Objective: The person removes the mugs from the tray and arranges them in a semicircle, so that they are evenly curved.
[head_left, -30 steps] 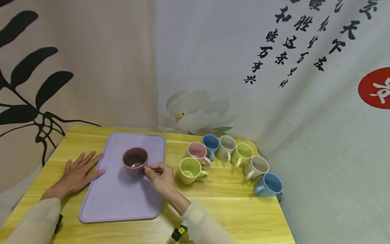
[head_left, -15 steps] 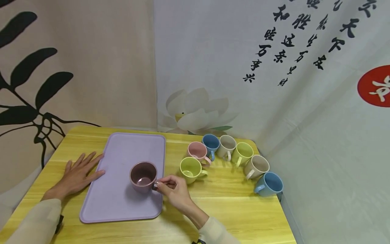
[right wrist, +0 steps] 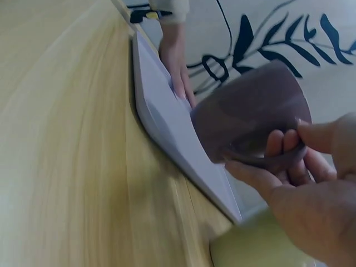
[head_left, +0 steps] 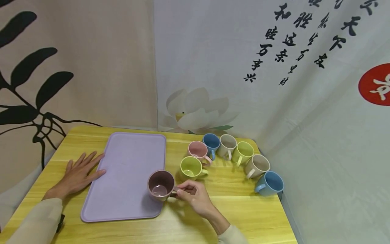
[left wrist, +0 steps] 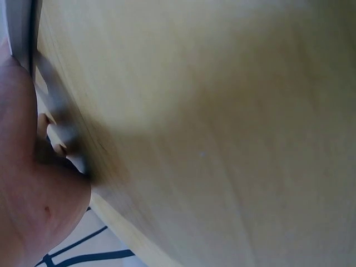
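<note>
By its handle, my right hand (head_left: 196, 200) holds a dark mauve mug (head_left: 160, 185) over the right edge of a lilac tray (head_left: 122, 189). The right wrist view shows the fingers curled through the handle of the mug (right wrist: 250, 105), which is raised off the tray (right wrist: 178, 133). My left hand (head_left: 77, 176) lies spread at the tray's left edge, its fingertips and thumb touching the rim. Just beyond the right hand stands a yellow-green mug (head_left: 191, 167). Only the palm side of the left hand (left wrist: 39, 183) shows in its own wrist view.
Behind the yellow-green mug, a pink mug (head_left: 197, 149) begins a curved row with a dark blue mug (head_left: 211, 141), a grey mug (head_left: 227, 145), another yellow-green mug (head_left: 242, 153), a beige mug (head_left: 257, 166) and a light blue mug (head_left: 269, 183). A printed curtain (head_left: 198, 67) hangs behind the wooden table (head_left: 237, 213).
The right hand has carried the mauve mug from the middle of the tray rightward and nearer to me, to the tray's right edge. The left hand has stayed in place.
</note>
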### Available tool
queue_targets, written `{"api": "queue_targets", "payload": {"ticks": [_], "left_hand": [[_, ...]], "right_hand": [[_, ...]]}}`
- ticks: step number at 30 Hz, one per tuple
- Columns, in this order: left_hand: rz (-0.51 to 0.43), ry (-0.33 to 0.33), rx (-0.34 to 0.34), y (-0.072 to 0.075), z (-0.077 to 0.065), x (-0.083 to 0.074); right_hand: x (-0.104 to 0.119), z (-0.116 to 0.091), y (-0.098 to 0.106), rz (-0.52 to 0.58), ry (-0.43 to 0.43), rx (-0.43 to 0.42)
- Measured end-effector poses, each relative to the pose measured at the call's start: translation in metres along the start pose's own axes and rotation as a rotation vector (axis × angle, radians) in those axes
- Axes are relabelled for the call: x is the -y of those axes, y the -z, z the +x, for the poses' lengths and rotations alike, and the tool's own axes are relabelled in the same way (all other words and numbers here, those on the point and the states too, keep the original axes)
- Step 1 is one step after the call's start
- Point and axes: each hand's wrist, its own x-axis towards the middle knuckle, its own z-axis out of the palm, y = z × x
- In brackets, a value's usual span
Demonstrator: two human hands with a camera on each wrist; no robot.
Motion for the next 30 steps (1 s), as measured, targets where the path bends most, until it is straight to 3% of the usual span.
{"api": "queue_targets", "payload": {"ticks": [17,30], "left_hand": [[-0.014,-0.004,0.007,0.001,-0.002,0.0],[-0.006,-0.007,0.01,0.001,-0.001,-0.001]], "right_hand": [[-0.011,-0.035,0.073,-0.039,0.022,0.03],[-0.021,-0.041,0.097,-0.059,0.084,0.034]]}}
